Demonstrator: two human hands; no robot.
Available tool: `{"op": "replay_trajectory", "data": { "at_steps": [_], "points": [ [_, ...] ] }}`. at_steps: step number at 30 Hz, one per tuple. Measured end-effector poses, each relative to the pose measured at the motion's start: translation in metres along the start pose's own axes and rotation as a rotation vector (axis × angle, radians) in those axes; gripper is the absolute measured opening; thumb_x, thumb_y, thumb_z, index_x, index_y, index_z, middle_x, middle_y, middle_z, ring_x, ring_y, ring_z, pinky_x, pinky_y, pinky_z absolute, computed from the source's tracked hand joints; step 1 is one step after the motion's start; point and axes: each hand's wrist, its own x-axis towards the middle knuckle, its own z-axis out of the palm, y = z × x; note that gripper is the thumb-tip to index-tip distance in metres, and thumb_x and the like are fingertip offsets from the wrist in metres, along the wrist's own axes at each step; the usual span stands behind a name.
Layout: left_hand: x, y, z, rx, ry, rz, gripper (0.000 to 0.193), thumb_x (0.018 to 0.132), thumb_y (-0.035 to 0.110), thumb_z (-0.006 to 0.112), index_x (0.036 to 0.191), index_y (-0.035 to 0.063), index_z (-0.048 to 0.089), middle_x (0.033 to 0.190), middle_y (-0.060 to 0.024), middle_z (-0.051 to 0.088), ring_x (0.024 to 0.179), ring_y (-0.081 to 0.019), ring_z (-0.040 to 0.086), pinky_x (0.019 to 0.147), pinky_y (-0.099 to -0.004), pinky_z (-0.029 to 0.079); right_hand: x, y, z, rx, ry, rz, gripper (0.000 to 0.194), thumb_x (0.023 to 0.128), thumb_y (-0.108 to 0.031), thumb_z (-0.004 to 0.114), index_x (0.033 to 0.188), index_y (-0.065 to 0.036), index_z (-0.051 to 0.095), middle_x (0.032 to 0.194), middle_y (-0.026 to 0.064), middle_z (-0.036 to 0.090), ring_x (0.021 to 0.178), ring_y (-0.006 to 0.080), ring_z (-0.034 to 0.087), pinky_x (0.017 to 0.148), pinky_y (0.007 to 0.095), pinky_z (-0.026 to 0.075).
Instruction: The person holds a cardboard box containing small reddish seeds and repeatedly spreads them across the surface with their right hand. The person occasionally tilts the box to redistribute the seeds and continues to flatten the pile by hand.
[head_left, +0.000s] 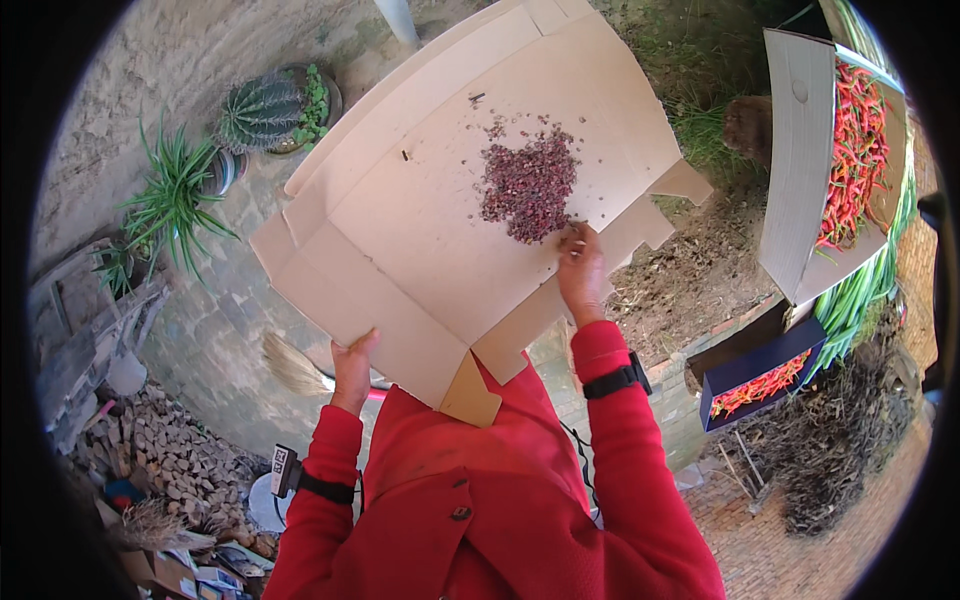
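Note:
A flattened cardboard box (405, 225) with folded flaps lies tilted before me. On it rests a heap of small dark-red husks (529, 180) that look like Sichuan peppercorns, with loose ones scattered around. Two short dark twig-like bits lie apart from the heap, towards the far side. My left hand (352, 371) grips the cardboard's near left edge, thumb on top. At the heap's near right end is my right hand (583, 262), its fingers curled together over the cardboard. Whether anything small sits between those fingertips is too fine to tell.
Red chillies fill a cardboard box (796, 165) and a dark blue box (765, 386) at right, beside long green stalks (859, 315). A potted cactus (262, 112) and a spiky plant (172, 195) stand at left. A broom (294, 365) and broken rubble (180, 450) lie below left.

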Motion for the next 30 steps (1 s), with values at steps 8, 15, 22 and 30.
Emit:
{"op": "replay_trajectory", "data": {
  "at_steps": [8, 15, 22, 30],
  "points": [
    [-0.003, 0.006, 0.002, 0.024, -0.008, 0.040, 0.027, 0.082, 0.001, 0.064, 0.109, -0.0011, 0.061, 0.103, -0.0040, 0.065, 0.093, -0.0138, 0.061, 0.085, -0.0295, 0.048, 0.027, -0.024, -0.008, 0.018, 0.190, 0.016, 0.040, 0.089, -0.005, 0.054, 0.128, 0.001, 0.048, 0.109, 0.0176, 0.057, 0.085, 0.0256, 0.061, 0.073, 0.0350, 0.051],
    [-0.005, 0.009, -0.001, 0.036, -0.033, 0.008, 0.038, 0.081, -0.001, 0.065, 0.117, 0.0002, 0.056, 0.111, -0.0072, 0.063, 0.101, -0.0178, 0.060, 0.091, -0.0314, 0.047, 0.087, -0.048, 0.027, -0.242, 0.293, -0.049, 0.044, 0.088, -0.037, 0.062, 0.116, -0.004, 0.059, 0.112, 0.0216, 0.055, 0.105, 0.0373, 0.053, 0.087, 0.0467, 0.046],
    [-0.007, 0.006, -0.002, 0.046, -0.021, 0.043, 0.028, 0.082, 0.000, 0.065, 0.109, -0.0018, 0.062, 0.105, -0.0051, 0.065, 0.094, -0.0148, 0.061, 0.086, -0.0296, 0.049, 0.048, -0.073, 0.051, -0.014, 0.222, -0.237, 0.018, 0.080, -0.013, 0.070, 0.095, -0.004, 0.066, 0.096, 0.0149, 0.061, 0.091, 0.0324, 0.058, 0.080, 0.0397, 0.048],
    [-0.004, 0.006, -0.003, 0.071, -0.008, 0.012, 0.040, 0.081, -0.002, 0.065, 0.119, 0.0010, 0.055, 0.114, -0.0070, 0.061, 0.102, -0.0181, 0.060, 0.090, -0.0324, 0.048, 0.011, -0.082, 0.023, -0.074, 0.011, -0.614, 0.033, 0.086, -0.020, 0.063, 0.113, -0.003, 0.062, 0.120, 0.0175, 0.059, 0.111, 0.0373, 0.053, 0.097, 0.0438, 0.042]
  ]
}}
